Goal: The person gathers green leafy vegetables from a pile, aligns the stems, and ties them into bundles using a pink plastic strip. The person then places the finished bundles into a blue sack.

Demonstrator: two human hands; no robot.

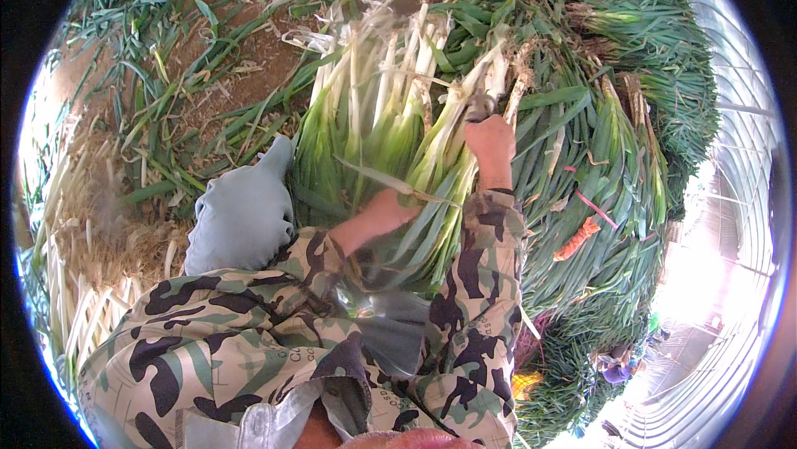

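Before me lies a row of leeks or large green onions, their white stems towards the top of the view. Across their green leaves lies my left hand, its fingers partly hidden under leaves. My right hand is closed, knuckles up, beside the white stems of a few stalks. A small dark metallic object shows at its fingers; its kind is not plain. Loose outer leaves hang over the wrist area of my left hand.
A grey-blue cloth-like piece is at my left. Rooty stalks are stacked at far left. Leek piles rise at the right, with an orange wrapped item and pink ties. A person is far off, lower right.
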